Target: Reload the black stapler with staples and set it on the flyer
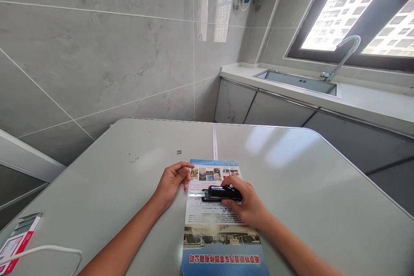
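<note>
A black stapler (216, 192) lies on a printed brochure (223, 217), with its metal staple slide (196, 194) sticking out to the left. My right hand (244, 200) grips the stapler's black body from the right, fingers over the top and thumb at the near side. Beside the brochure's left edge rests my left hand (173, 183), index finger stretched toward the printed pictures and the other fingers loosely bent. I see nothing held in it. It is close to the end of the slide; whether they touch I cannot tell.
Short staple strips (179, 152) lie beyond my left hand, and loose staples (133, 158) are scattered farther left. A red and white box (19, 241) and a white cable (54, 248) are at the table's near left. Past the table (278, 159) stands a counter with a sink (299, 82).
</note>
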Motion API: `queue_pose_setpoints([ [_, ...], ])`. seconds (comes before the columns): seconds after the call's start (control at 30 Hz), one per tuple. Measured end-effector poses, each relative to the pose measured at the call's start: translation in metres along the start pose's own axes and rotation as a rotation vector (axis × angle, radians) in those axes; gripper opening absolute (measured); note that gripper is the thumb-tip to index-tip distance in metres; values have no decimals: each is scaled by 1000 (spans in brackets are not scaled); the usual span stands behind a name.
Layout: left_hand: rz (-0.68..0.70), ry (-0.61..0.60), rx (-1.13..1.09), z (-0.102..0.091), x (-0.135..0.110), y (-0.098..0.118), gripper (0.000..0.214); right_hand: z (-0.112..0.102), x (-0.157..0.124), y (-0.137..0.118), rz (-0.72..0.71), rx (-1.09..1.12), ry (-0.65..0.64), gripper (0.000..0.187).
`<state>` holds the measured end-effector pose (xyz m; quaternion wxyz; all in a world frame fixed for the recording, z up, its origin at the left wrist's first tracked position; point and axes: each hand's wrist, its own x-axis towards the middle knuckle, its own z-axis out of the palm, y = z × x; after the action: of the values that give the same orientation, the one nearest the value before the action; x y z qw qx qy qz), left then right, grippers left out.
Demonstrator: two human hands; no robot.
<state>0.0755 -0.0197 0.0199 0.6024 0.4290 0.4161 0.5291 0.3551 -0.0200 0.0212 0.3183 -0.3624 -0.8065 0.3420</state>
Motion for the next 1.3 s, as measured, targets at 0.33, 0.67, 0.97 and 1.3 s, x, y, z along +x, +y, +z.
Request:
queue_pose_setpoints([
  [0.33, 101, -96, 141, 11, -12, 9, 45, -3, 3, 1, -121, -188, -4, 31],
  [0.67, 996, -233, 1106, 10, -31, 6, 24, 12, -8, -31, -729, -609, 269, 33],
  [0.97, 1131, -370, 1068, 24, -37, 14, 15, 12, -5, -40, -880, -596, 227, 20],
  [1.3, 1087, -425, 906, 25, -33, 8, 21, 5, -4, -41, -936, -636, 234, 21],
])
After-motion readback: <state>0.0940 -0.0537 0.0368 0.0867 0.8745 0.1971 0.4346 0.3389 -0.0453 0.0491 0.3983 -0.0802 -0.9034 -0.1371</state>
